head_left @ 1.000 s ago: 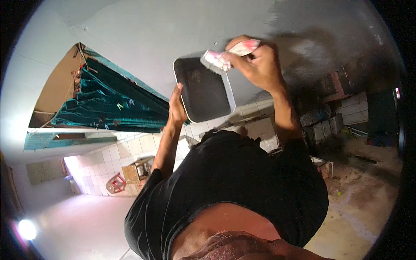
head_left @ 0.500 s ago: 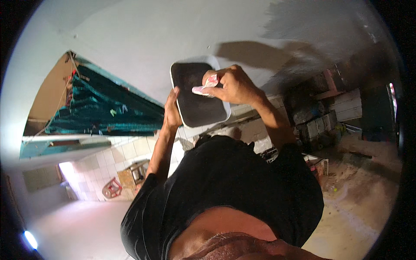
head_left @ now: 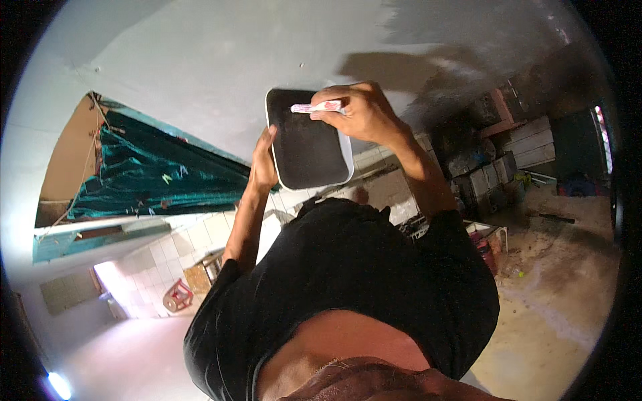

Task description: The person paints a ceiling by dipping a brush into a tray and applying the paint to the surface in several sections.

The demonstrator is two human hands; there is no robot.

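Observation:
A rounded rectangular tray (head_left: 306,155) with a dark inside and a thin white rim is held up in front of me. My left hand (head_left: 264,160) grips its left edge, thumb at the rim and the other fingers hidden behind. Over the upper part of the tray, my right hand (head_left: 361,115) pinches a folded white cloth or paper with pink-red marks (head_left: 317,107). Its exact kind cannot be told. The folded piece lies against or just over the dark surface; contact is unclear.
A teal curtain (head_left: 160,180) hangs in an opening at the left, with cords beside it. Below it is a red stool (head_left: 177,295) by a tiled wall. Dark stacked items (head_left: 488,184) and a white-edged table (head_left: 495,234) stand at the right, above a stained floor (head_left: 542,307).
My right hand has shifted with the folded piece toward the tray's far end, and the piece now looks flatter. My left hand keeps its grip on the tray edge.

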